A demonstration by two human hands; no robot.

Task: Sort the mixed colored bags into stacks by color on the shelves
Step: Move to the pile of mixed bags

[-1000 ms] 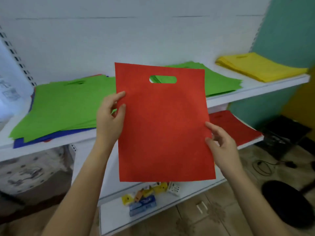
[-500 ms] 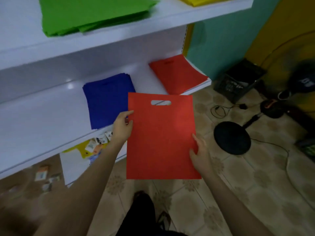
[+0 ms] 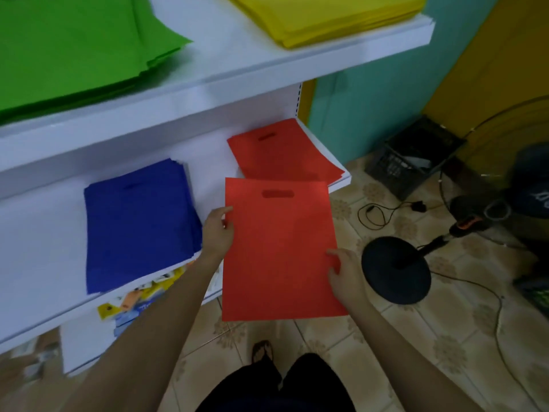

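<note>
I hold a flat red bag (image 3: 279,248) with a cut-out handle in front of the lower shelf (image 3: 44,233). My left hand (image 3: 218,230) pinches its left edge and my right hand (image 3: 343,270) pinches its right edge. Its top edge sits just in front of the red stack (image 3: 282,153) at the right end of that shelf. A blue stack (image 3: 136,227) lies to the left of it. On the upper shelf (image 3: 237,69) lie a green stack (image 3: 74,46) and a yellow stack (image 3: 320,16).
Small packets (image 3: 136,301) lie on the bottom shelf under the blue stack. On the tiled floor to the right stand a fan with a round black base (image 3: 396,270), cables (image 3: 377,209) and a dark crate (image 3: 413,162). My foot (image 3: 263,350) is below.
The view dropped from the upper shelf to the lower one. The red bag held in both hands came down and moved closer to the red stack on the lower shelf.
</note>
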